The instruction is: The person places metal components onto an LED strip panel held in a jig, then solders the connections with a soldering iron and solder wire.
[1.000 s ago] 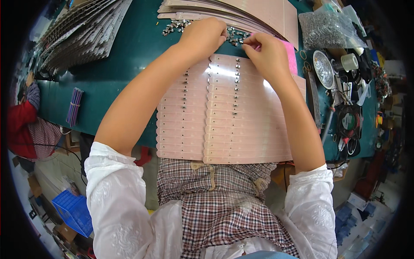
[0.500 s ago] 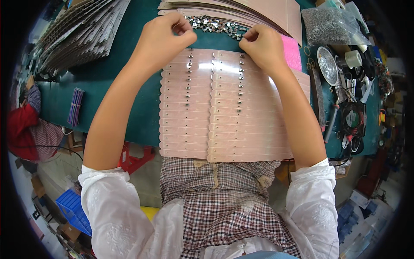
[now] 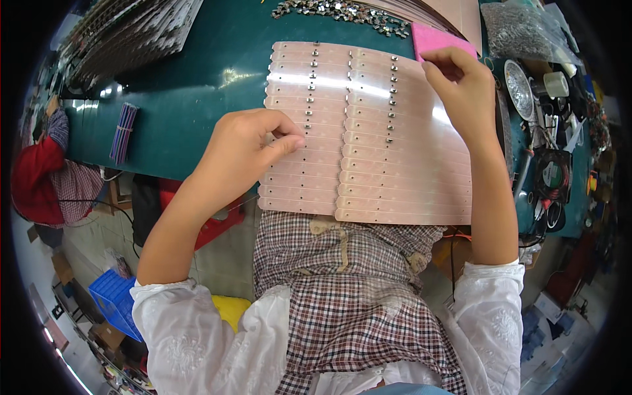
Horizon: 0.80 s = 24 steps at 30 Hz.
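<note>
Two pale pink strip panels (image 3: 408, 178) lie side by side, slightly overlapping, at the near edge of the table. Small metal clips (image 3: 310, 100) sit in a column down the upper part of each panel; lower strips show only dark holes. My left hand (image 3: 247, 141) is closed in a pinch over the left panel, its fingertips just below the lowest clip there. Whatever it pinches is too small to make out. At the upper right edge of the right panel, my right hand (image 3: 466, 89) is also pinched, near a pink pad (image 3: 442, 41). Its fingertips show no object clearly.
Loose metal clips (image 3: 342, 12) are heaped at the far side of the green table (image 3: 224, 85). Stacked panels (image 3: 131, 39) stand far left, beside a banded purple bundle (image 3: 123, 133). A bag of small parts (image 3: 523, 33), a round metal dish (image 3: 519, 89) and tools crowd the right.
Both hands have left the clip heap. My left hand has come back toward me over the left panel; my right hand has moved right, beside the pink pad. The whole view has shifted somewhat.
</note>
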Each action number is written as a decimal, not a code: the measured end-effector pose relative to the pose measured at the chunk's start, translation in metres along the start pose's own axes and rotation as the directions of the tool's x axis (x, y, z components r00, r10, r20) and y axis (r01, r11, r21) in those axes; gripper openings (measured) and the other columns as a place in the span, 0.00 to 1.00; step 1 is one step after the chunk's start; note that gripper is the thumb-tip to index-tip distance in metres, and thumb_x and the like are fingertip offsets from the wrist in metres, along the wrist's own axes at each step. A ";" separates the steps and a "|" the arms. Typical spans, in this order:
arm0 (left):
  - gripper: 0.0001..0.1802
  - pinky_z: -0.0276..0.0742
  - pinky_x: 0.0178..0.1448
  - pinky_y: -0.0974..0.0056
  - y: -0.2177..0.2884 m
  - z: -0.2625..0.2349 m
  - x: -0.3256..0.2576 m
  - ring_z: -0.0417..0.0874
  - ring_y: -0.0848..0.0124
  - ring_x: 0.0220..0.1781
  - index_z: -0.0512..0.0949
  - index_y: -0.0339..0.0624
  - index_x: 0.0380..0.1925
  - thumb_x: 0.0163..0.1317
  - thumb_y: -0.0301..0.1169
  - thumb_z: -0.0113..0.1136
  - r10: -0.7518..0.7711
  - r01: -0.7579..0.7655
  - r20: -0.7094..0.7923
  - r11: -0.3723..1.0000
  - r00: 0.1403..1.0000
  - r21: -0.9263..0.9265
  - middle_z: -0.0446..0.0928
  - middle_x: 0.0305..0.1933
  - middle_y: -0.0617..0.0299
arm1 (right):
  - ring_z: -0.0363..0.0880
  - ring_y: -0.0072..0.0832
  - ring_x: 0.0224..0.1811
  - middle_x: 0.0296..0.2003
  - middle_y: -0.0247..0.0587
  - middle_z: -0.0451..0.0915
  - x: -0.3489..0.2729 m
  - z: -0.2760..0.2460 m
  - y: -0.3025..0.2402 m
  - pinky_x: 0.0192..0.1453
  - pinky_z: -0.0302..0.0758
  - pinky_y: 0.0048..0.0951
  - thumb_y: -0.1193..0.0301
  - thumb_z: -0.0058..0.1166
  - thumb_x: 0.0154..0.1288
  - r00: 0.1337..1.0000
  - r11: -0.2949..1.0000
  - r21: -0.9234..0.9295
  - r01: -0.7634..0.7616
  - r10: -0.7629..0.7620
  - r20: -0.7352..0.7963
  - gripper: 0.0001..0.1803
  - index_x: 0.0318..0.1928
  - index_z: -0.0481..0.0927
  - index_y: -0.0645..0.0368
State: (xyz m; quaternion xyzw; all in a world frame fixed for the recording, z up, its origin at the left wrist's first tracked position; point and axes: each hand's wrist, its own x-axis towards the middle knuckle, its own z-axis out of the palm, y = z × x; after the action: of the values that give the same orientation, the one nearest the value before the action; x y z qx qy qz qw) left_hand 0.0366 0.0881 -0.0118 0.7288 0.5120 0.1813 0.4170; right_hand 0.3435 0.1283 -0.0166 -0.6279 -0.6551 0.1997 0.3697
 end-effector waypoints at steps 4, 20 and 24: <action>0.07 0.68 0.33 0.70 -0.006 0.007 -0.002 0.71 0.79 0.28 0.83 0.31 0.34 0.60 0.25 0.68 0.067 -0.068 -0.070 0.998 0.995 -0.017 0.79 0.30 0.62 | 0.83 0.20 0.34 0.33 0.37 0.86 -0.029 -0.007 0.002 0.43 0.78 0.23 0.76 0.62 0.61 1.000 0.995 0.093 -0.024 0.022 0.022 0.08 0.40 0.86 0.64; 0.07 0.77 0.42 0.61 -0.013 0.020 0.003 0.82 0.60 0.36 0.80 0.34 0.36 0.63 0.27 0.64 0.183 -0.155 -0.091 0.955 0.979 0.254 0.80 0.37 0.55 | 0.81 0.18 0.35 0.35 0.36 0.85 -0.088 -0.009 0.001 0.44 0.78 0.22 0.80 0.61 0.63 0.985 0.964 0.212 -0.161 0.145 0.092 0.07 0.41 0.84 0.67; 0.07 0.77 0.42 0.59 -0.012 0.020 0.004 0.82 0.57 0.37 0.79 0.34 0.36 0.64 0.28 0.63 0.207 -0.172 -0.088 0.937 0.974 0.305 0.80 0.38 0.54 | 0.81 0.18 0.36 0.35 0.37 0.85 -0.091 -0.007 0.002 0.44 0.78 0.22 0.80 0.61 0.63 0.980 0.954 0.233 -0.187 0.166 0.108 0.06 0.41 0.84 0.67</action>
State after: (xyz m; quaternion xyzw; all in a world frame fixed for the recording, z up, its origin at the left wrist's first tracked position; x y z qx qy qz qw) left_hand 0.0448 0.0843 -0.0337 0.8167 0.4845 0.1853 0.2527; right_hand 0.3438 0.0392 -0.0345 -0.6247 -0.5827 0.3376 0.3952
